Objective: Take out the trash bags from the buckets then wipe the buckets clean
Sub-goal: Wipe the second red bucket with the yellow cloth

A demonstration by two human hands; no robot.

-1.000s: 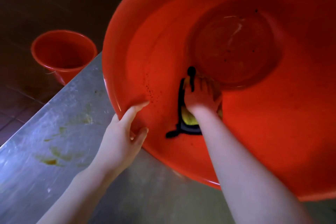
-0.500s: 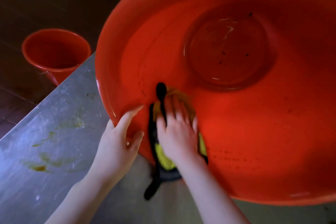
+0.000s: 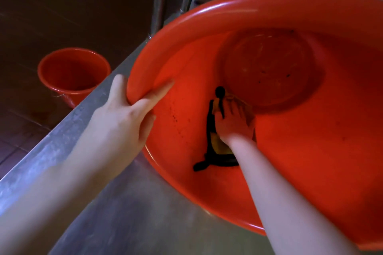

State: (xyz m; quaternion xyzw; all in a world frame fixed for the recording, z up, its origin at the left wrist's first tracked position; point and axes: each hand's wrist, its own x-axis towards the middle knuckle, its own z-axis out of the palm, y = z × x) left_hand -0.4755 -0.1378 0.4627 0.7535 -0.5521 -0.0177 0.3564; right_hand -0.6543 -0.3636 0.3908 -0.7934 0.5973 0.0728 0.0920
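Tipping the big red bucket at right, the left hand curls round its rim to steady it; the right hand presses the cloth flat-fingered inside, wiping.

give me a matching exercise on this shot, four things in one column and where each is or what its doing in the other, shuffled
1. left hand
2. right hand
3. yellow and black cloth
4. second red bucket

A. on the dark floor beside the steel table
B. grips the rim of the tilted red bucket
C. lies against that bucket's inner wall
D. presses on the cloth

Pairs: 1-B, 2-D, 3-C, 4-A
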